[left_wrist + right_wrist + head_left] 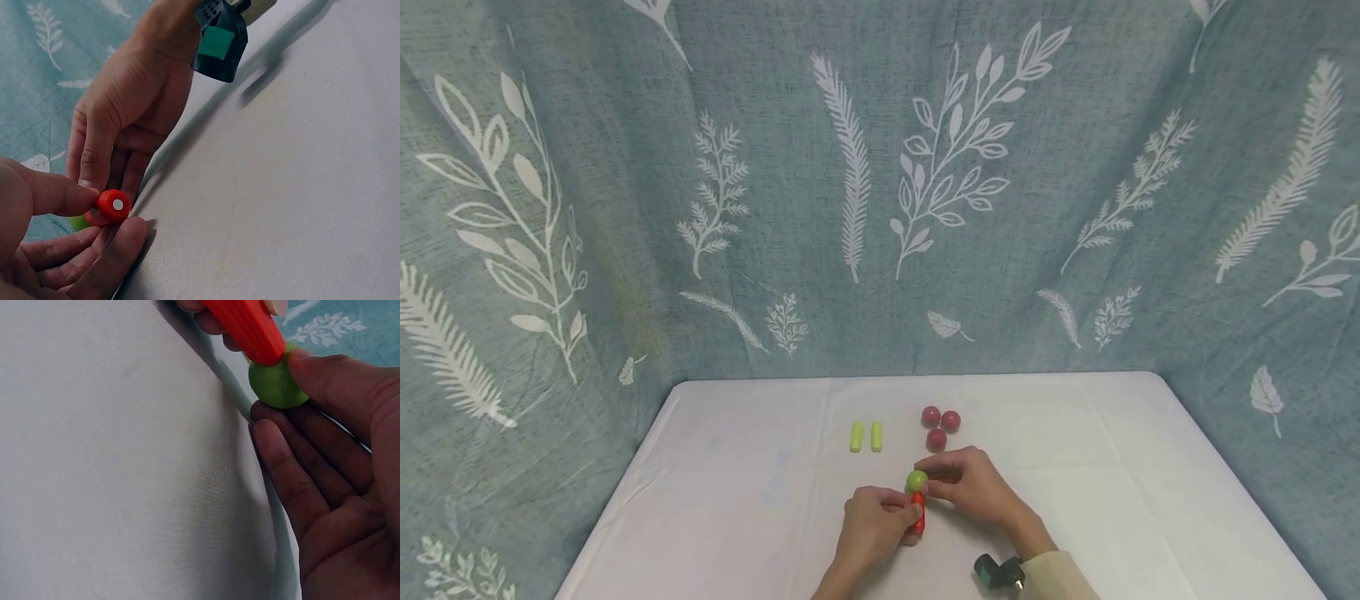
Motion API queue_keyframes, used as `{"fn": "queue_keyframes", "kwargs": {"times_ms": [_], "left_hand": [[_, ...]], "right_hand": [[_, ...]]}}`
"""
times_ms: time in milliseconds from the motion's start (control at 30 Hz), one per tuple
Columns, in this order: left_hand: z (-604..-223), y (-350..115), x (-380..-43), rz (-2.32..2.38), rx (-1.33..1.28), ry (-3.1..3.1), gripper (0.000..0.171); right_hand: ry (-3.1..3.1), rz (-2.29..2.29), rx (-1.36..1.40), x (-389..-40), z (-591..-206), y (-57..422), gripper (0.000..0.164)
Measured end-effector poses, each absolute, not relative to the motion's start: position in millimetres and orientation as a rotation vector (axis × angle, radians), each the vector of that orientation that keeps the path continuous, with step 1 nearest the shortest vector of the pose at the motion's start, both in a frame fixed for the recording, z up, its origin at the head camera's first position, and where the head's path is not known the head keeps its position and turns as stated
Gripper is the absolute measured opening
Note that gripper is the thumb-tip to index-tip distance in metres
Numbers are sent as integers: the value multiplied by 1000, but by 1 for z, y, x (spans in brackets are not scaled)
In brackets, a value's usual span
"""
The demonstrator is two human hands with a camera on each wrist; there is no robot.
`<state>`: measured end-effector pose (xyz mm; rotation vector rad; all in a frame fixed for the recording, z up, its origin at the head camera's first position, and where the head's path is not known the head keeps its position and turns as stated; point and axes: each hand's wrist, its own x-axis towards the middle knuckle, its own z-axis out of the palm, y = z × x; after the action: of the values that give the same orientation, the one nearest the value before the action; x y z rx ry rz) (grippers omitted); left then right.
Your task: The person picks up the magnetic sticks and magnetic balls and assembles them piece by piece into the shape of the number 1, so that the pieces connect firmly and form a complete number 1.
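My left hand (871,527) pinches a short red toy rod (919,525) between thumb and fingers, low over the front middle of the table. In the left wrist view a pale round dot marks the near end of the rod (107,211). At the rod's far end sits a green ball (916,481), held by the thumb and fingertips of my right hand (976,490). The right wrist view shows the ridged red rod (251,328) meeting the glossy green ball (278,387) end-on, with thumb on one side of the ball and fingers under it.
Beyond the hands lie two yellow-green rods (857,437), side by side, and three dark red balls (936,439) in a cluster. A white cloth (737,483) covers the table. A patterned blue-green curtain (865,333) hangs behind it. A dark wrist camera (997,572) is on my right wrist.
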<state>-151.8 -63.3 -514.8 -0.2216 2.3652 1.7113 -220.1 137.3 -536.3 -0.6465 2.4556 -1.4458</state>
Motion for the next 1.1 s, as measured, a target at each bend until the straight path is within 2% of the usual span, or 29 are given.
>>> {"fn": "queue_keyframes", "kwargs": {"times_ms": [733,1000,1100], "left_hand": [[-517,-66,-150,1674,-203,2406,17],[-511,-83,-147,1557,-153,2575,19],[-511,-95,-149,1604,-98,2607,25]], "right_hand": [[2526,-1452,-678,-220,-539,142,28],[2597,-1419,-617,-218,-536,162,29],[2622,-1410,-574,-217,-535,173,26]]}}
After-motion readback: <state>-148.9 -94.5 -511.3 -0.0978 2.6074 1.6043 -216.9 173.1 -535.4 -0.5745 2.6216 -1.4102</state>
